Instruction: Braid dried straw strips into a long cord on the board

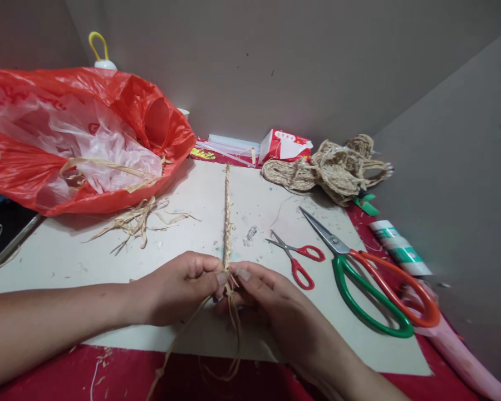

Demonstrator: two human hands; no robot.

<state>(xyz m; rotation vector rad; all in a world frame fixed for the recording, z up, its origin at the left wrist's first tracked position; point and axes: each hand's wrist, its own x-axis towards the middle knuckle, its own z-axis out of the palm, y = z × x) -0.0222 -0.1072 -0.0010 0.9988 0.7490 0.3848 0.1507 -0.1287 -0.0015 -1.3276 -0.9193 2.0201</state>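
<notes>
A pale braid of dried straw-like strands [227,217] runs straight away from me across the white board [183,234]. At its near end my left hand [192,287] pinches the braid between thumb and fingers. My right hand [261,289] is closed on the strands just beside it, thumb on top. Loose strand ends [235,320] hang from between the hands toward my lap. Right of the braid lie small red-handled scissors [296,253], blades parted. Farther right rest large shears [369,278] with one green and one orange handle.
A red plastic bag [150,94] with straw strands inside stands at the left. Loose strands [137,223] lie before it. Coiled braided cord [329,170] and a red tissue pack [284,146] sit at the back. A green-and-white roll [401,248] lies at the right. Grey walls [242,67] enclose the table.
</notes>
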